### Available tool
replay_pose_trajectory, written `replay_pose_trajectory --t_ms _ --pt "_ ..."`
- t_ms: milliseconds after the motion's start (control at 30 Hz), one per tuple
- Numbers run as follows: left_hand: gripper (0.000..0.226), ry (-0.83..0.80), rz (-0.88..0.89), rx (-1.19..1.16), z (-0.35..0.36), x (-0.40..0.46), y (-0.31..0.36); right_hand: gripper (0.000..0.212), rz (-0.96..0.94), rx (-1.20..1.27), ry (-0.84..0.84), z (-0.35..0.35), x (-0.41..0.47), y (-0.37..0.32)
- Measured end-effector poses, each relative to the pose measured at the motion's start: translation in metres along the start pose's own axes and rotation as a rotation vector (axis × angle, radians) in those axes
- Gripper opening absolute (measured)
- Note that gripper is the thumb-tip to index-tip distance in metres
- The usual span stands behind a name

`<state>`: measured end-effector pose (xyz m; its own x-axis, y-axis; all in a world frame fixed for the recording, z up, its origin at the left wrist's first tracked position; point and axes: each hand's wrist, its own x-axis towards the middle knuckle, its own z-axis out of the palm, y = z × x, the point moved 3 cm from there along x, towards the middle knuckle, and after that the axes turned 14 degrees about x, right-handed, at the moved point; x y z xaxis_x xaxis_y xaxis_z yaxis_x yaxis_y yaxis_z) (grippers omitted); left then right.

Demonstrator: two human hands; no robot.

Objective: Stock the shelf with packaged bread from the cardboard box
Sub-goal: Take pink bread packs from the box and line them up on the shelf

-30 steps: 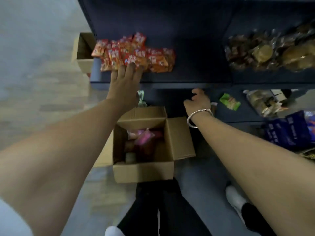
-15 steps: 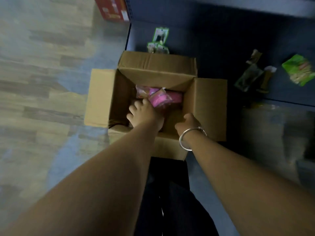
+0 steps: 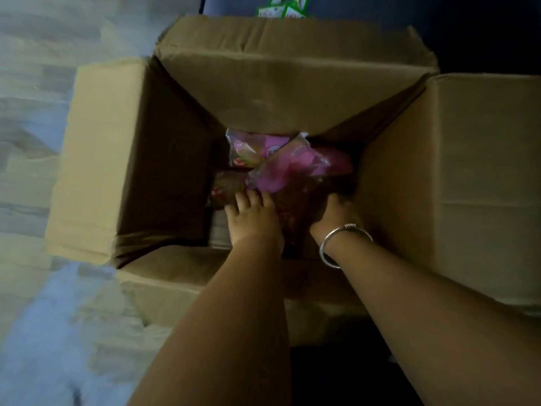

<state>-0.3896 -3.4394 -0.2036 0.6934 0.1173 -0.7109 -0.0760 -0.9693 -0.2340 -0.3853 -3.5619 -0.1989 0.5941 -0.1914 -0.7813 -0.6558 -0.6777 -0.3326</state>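
The open cardboard box (image 3: 181,159) stands on the floor below me with all its flaps spread. At its bottom lie several bread packets in pink and clear wrap (image 3: 281,159). Both my hands are deep inside the box. My left hand (image 3: 253,218) lies with its fingers stretched forward, touching the packets at the near left. My right hand (image 3: 333,213), with a silver bangle on the wrist, reaches down on the right of a dark packet (image 3: 295,206) that sits between the two hands. Shadow hides the right fingers.
The box's far flap (image 3: 292,83) leans inward over the packets. Green packets (image 3: 281,7) lie on the dark bottom shelf just beyond the box. Pale wood-look floor (image 3: 44,112) runs along the left. My dark trouser legs are at the bottom edge.
My hands left the shelf and dropped into the box. My head has bent down closer, and both hands have reached deeper, on either side of a packet.
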Motion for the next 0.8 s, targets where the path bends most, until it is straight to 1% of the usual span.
replay_pose_trajectory --t_ms 100,167,233,333,400,500,567,633,700,800 --pt "0.076 0.03 0.029 0.023 0.007 0.044 0.008 0.075 -0.131 -0.178 0.072 0.004 0.038 -0.01" --pt "0.074 0.064 0.041 -0.022 0.014 0.069 0.011 0.088 -0.231 -0.296 0.174 0.0 0.065 -0.017" --pt "0.075 0.103 0.064 -0.119 0.023 0.094 0.014 0.098 -0.342 -0.385 0.23 -0.003 0.089 -0.023" --pt "0.081 0.116 0.101 -0.28 0.036 0.126 0.023 0.101 -0.525 -0.496 0.191 0.004 0.119 -0.025" --pt "0.086 0.146 0.087 -0.323 0.043 0.137 0.027 0.098 -0.581 -0.482 0.149 0.011 0.135 -0.022" --pt "0.094 0.222 0.104 -0.354 0.045 0.141 0.026 0.085 -0.633 -0.491 0.226 0.013 0.147 -0.018" --pt "0.098 0.238 0.139 -0.365 0.042 0.141 0.019 0.074 -0.649 -0.535 0.26 0.011 0.148 -0.019" --pt "0.099 0.227 0.179 -0.361 0.04 0.141 0.014 0.069 -0.655 -0.583 0.273 0.007 0.146 -0.022" --pt "0.094 0.229 0.207 -0.365 0.037 0.137 0.01 0.06 -0.656 -0.615 0.258 0.003 0.138 -0.027" --pt "0.084 0.24 0.185 -0.356 0.03 0.123 0.001 0.053 -0.645 -0.669 0.234 -0.005 0.113 -0.035"
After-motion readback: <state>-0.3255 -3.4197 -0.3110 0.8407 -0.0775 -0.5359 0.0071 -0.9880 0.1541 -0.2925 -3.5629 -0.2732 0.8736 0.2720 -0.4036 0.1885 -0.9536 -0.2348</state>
